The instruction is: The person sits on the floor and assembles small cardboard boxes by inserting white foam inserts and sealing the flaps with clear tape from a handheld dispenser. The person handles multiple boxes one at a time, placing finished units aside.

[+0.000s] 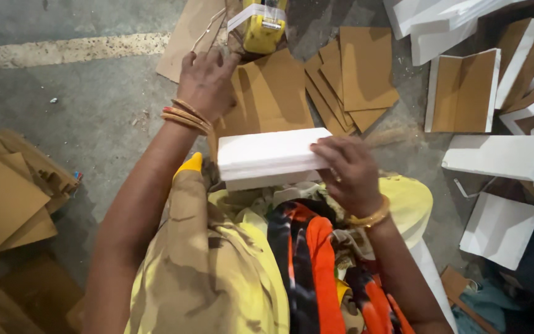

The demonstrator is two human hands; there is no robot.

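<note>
My right hand grips the right end of a white foam block that rests on my lap, with a second foam piece under it. My left hand reaches forward, fingers spread, onto a brown cardboard sheet on the floor. Just beyond its fingertips stands a yellow tape dispenser. Both wrists carry bangles.
Cut cardboard pieces fan out on the concrete floor ahead. White foam corner pieces, some lined with cardboard, lie at the right, with a foam slab lower right. A cardboard stack sits at the left.
</note>
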